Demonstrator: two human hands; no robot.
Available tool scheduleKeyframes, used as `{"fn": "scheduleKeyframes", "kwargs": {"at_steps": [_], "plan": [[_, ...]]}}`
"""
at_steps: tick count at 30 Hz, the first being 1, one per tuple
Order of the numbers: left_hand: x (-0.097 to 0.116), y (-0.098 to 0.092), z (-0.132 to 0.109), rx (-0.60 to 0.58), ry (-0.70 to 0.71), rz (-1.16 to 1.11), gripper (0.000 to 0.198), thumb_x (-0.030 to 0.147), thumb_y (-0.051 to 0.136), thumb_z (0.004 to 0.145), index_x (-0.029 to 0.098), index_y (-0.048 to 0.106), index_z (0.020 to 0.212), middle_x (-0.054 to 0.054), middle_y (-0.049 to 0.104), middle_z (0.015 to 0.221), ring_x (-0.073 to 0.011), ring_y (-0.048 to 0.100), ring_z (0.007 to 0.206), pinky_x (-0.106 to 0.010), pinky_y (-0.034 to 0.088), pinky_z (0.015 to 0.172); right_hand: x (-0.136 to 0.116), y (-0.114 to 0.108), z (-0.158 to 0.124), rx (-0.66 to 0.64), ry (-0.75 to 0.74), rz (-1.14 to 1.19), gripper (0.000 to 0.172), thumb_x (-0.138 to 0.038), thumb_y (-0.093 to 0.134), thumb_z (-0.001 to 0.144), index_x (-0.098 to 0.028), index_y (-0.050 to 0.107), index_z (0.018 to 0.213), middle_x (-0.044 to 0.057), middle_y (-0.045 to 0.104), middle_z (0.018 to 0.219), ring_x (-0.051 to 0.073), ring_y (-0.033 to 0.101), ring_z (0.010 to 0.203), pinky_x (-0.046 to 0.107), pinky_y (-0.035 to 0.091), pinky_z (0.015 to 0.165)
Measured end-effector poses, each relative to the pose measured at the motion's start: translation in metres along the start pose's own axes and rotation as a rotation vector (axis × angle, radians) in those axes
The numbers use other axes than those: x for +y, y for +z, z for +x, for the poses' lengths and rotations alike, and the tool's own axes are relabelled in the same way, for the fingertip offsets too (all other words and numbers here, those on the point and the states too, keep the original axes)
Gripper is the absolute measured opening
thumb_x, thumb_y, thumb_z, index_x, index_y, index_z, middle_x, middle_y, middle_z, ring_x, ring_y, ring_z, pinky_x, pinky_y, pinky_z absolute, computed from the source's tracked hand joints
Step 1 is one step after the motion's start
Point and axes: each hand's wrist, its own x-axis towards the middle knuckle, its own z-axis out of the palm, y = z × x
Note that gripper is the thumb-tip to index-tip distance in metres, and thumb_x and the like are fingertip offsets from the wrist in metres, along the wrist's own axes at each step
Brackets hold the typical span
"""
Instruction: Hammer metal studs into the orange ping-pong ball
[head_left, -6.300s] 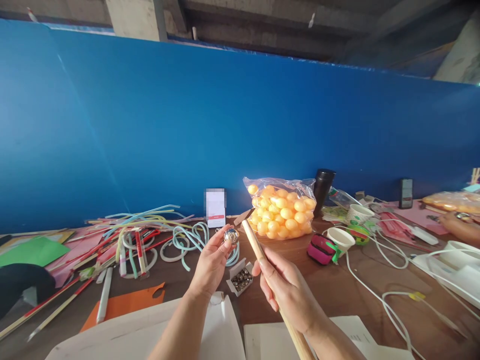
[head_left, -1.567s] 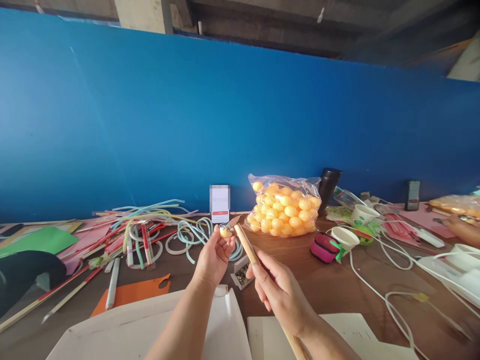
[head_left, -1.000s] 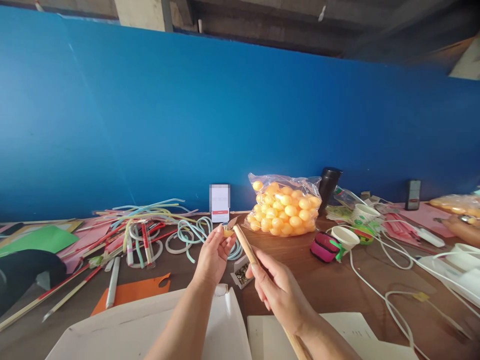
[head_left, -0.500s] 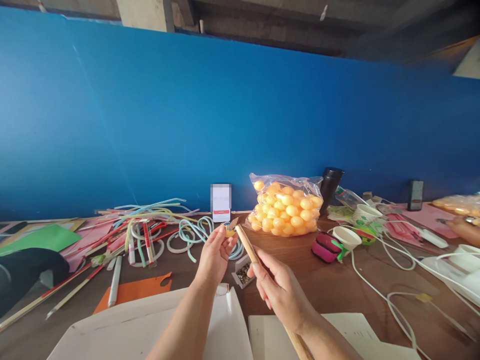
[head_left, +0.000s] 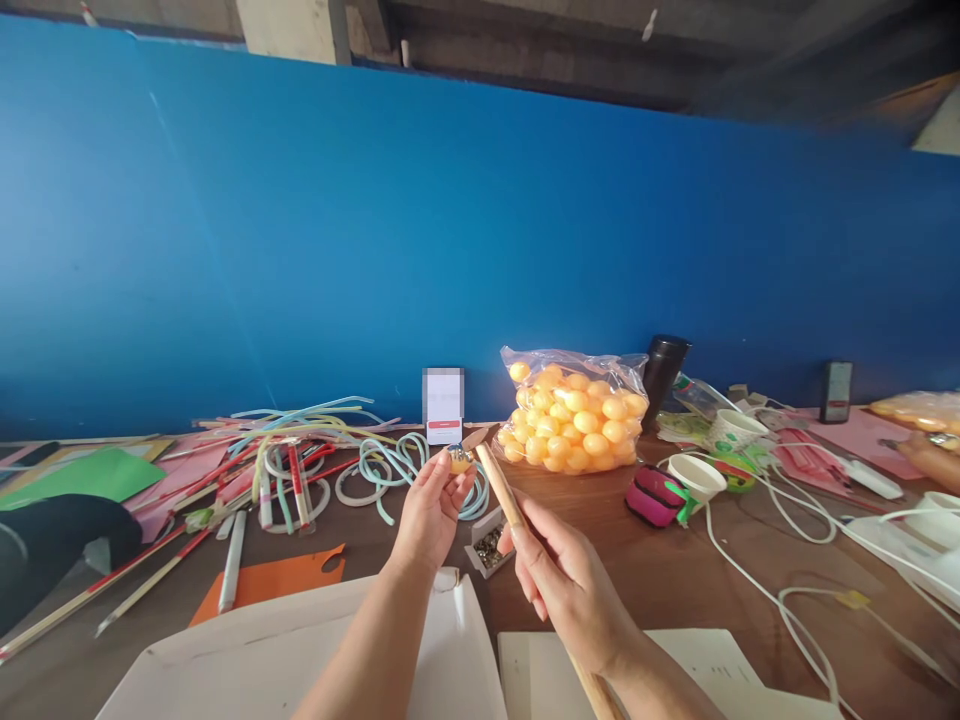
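A tall blue partition fills most of my view, with a brown bench running along its foot. Near the middle I see the left hand raised above the bench, its fingertips pinched around a small ball that looks silvery on top and yellowish below. The right hand is wrapped around a wooden stick, slanted so its upper end sits right by the ball; from here I can't tell whether the two touch. Between the hands and lower down, I have a small box of shiny metal pieces. Beyond them a phone leans upright against the partition, and to its right a clear bag bulges with orange balls, just beside a black bottle. Further right lie a purple pouch and a paper cup. Tangled pale tubes spread out left of the phone, and at the far right edge I catch a co-worker's hand.
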Motion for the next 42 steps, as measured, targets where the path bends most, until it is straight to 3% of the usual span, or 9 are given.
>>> {"fn": "scheduleKeyframes", "kwargs": {"at_steps": [5, 11, 17, 22, 31, 35, 42], "plan": [[-0.0019, -0.0025, 0.0002, -0.019, 0.001, 0.005, 0.017, 0.025, 0.070, 0.078, 0.014, 0.065, 0.090, -0.004, 0.070, 0.087, -0.0090, 0.066, 0.073, -0.019, 0.056, 0.073, 0.0023, 0.0021, 0.0018, -0.019, 0.025, -0.026, 0.033, -0.042, 0.041, 0.099, -0.021, 0.052, 0.121, 0.000, 0.056, 0.080, 0.007, 0.042, 0.046, 0.018, 0.039, 0.040], [-0.0021, -0.0029, 0.0005, -0.009, 0.005, 0.020, 0.017, 0.026, 0.071, 0.077, 0.014, 0.065, 0.088, -0.003, 0.069, 0.083, -0.0088, 0.066, 0.073, -0.019, 0.055, 0.073, 0.0024, 0.0020, 0.0017, 0.000, 0.001, -0.014, 0.031, -0.041, 0.042, 0.099, -0.021, 0.053, 0.120, 0.001, 0.058, 0.083, 0.006, 0.042, 0.047, 0.018, 0.038, 0.040], [-0.0019, -0.0024, 0.0009, 0.000, 0.003, 0.012, 0.018, 0.025, 0.072, 0.076, 0.015, 0.065, 0.090, -0.002, 0.069, 0.082, -0.0077, 0.065, 0.069, -0.019, 0.055, 0.072, 0.0038, 0.0031, 0.0017, -0.004, 0.023, -0.014, 0.032, -0.041, 0.042, 0.099, -0.021, 0.053, 0.121, -0.002, 0.055, 0.074, 0.006, 0.041, 0.044, 0.017, 0.039, 0.039], [-0.0020, -0.0018, 0.0009, -0.004, 0.004, 0.014, 0.019, 0.025, 0.072, 0.076, 0.014, 0.065, 0.090, -0.003, 0.069, 0.083, -0.0079, 0.065, 0.069, -0.019, 0.055, 0.073, 0.0043, 0.0040, 0.0021, 0.006, 0.022, -0.026, 0.033, -0.042, 0.043, 0.098, -0.021, 0.054, 0.121, 0.000, 0.057, 0.080, 0.006, 0.042, 0.045, 0.017, 0.039, 0.038], [-0.0014, 0.0001, -0.0006, -0.002, -0.002, 0.014, 0.019, 0.025, 0.072, 0.076, 0.014, 0.065, 0.091, -0.004, 0.071, 0.085, -0.0104, 0.068, 0.074, -0.020, 0.055, 0.074, 0.0007, 0.0010, 0.0033, 0.036, 0.036, -0.030, 0.030, -0.042, 0.042, 0.098, -0.018, 0.056, 0.110, -0.004, 0.054, 0.064, 0.008, 0.041, 0.042, 0.021, 0.037, 0.040], [-0.0004, 0.0000, -0.0010, -0.013, -0.008, 0.009, 0.021, 0.026, 0.069, 0.079, 0.012, 0.066, 0.094, -0.007, 0.071, 0.091, -0.0118, 0.068, 0.077, -0.021, 0.056, 0.073, 0.0000, 0.0008, 0.0029, 0.046, 0.025, -0.023, 0.029, -0.043, 0.042, 0.098, -0.018, 0.057, 0.096, -0.007, 0.046, 0.052, 0.009, 0.040, 0.041, 0.021, 0.036, 0.041], [0.0018, 0.0012, -0.0012, -0.045, -0.033, -0.012, 0.019, 0.026, 0.062, 0.085, 0.010, 0.066, 0.095, -0.011, 0.071, 0.093, -0.0122, 0.068, 0.075, -0.021, 0.057, 0.071, -0.0030, 0.0011, 0.0003, 0.075, 0.009, 0.007, 0.030, -0.044, 0.041, 0.098, -0.019, 0.056, 0.091, -0.007, 0.045, 0.050, 0.009, 0.039, 0.041, 0.019, 0.034, 0.040]]}}
